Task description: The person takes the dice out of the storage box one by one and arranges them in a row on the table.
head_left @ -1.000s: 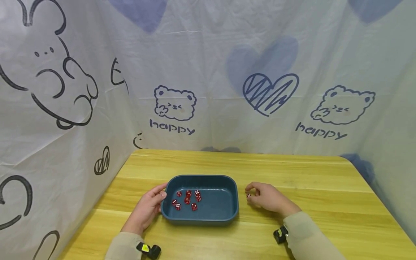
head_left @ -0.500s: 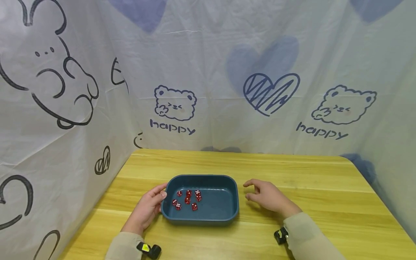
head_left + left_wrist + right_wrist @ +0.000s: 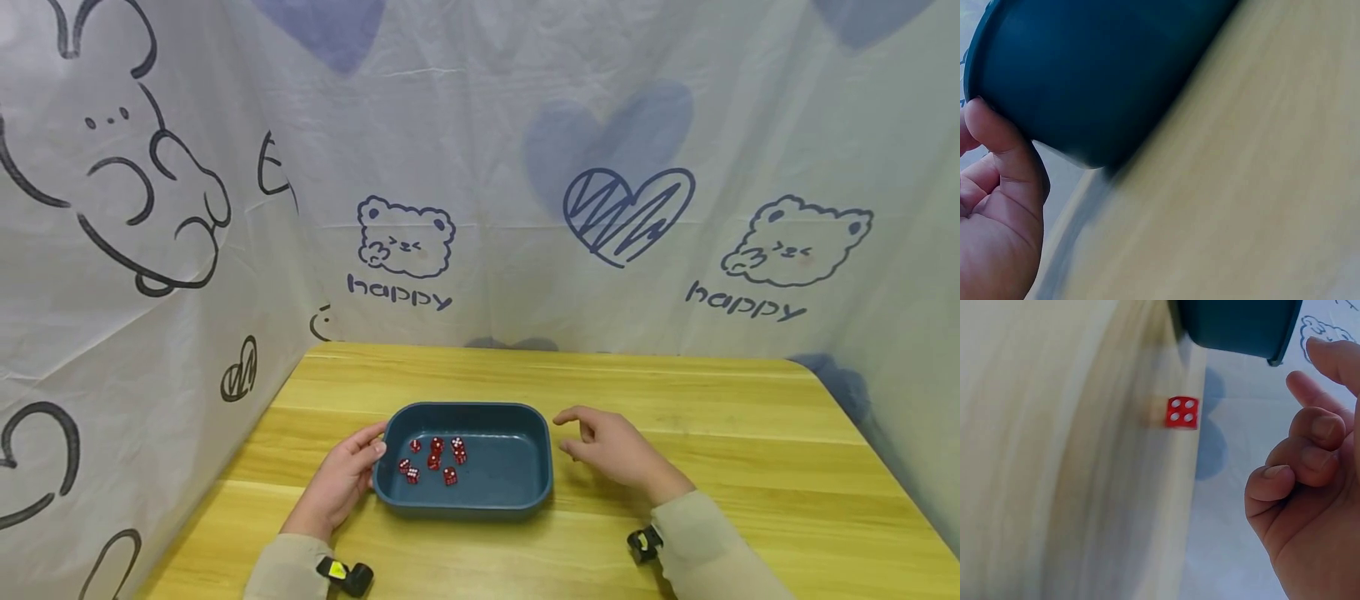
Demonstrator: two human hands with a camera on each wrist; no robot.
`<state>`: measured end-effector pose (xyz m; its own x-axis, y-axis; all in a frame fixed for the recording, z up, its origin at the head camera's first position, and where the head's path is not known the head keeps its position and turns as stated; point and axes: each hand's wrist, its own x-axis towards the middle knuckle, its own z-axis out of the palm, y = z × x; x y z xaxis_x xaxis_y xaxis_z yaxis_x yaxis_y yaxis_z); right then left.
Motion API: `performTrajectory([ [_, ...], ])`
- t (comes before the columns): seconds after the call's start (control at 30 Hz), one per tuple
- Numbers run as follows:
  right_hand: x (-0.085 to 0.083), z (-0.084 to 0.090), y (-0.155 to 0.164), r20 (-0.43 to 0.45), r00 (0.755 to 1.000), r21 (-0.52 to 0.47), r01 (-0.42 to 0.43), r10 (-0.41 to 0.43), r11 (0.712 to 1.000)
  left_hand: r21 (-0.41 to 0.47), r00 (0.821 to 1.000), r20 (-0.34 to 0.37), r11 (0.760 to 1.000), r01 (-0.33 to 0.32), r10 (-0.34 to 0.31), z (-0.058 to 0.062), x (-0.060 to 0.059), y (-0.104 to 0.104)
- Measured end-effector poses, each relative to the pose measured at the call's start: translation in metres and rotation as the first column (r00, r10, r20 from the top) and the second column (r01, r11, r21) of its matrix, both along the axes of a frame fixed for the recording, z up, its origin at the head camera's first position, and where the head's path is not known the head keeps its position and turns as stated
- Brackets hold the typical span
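A dark blue rectangular tub (image 3: 495,492) rests on the wooden table, with several red dice (image 3: 435,460) grouped in its left half. My left hand (image 3: 345,479) grips its left end, thumb at the rim, as the left wrist view shows the thumb (image 3: 997,128) against the wall. Just right of the tub, my right hand (image 3: 611,450) is held with index finger and thumb apart and nothing between them. A single red die (image 3: 1182,412), four white pips facing the camera, lies on the table near that hand; in the head view the hand hides it.
The pale wooden table (image 3: 675,392) extends behind and to the right of the tub. White cloth (image 3: 487,275) with printed hearts and bears encloses its back and sides. Small black cameras (image 3: 645,544) are strapped at both wrists.
My right hand has shifted slightly left and away from me, towards the tub. The loose die, seen by its fingertips at first, is now out of the head view. My left hand keeps its grip.
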<state>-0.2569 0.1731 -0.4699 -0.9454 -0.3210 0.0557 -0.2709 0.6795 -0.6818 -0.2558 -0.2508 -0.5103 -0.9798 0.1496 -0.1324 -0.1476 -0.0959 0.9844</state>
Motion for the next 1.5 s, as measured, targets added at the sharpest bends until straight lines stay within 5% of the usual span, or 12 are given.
performTrajectory([
  [0.53, 0.010, 0.024, -0.016, -0.042, 0.995, 0.016, -0.085, 0.086, 0.996, 0.009, 1.000, -0.015, 1.000, 0.006, -0.006, 0.000, 0.001, 0.000],
  [1.5, 0.011, 0.031, -0.068, -0.046, 0.977, 0.062, -0.204, 0.207, 0.977, 0.009, 1.000, -0.020, 1.000, 0.015, -0.015, -0.003, 0.000, 0.000],
])
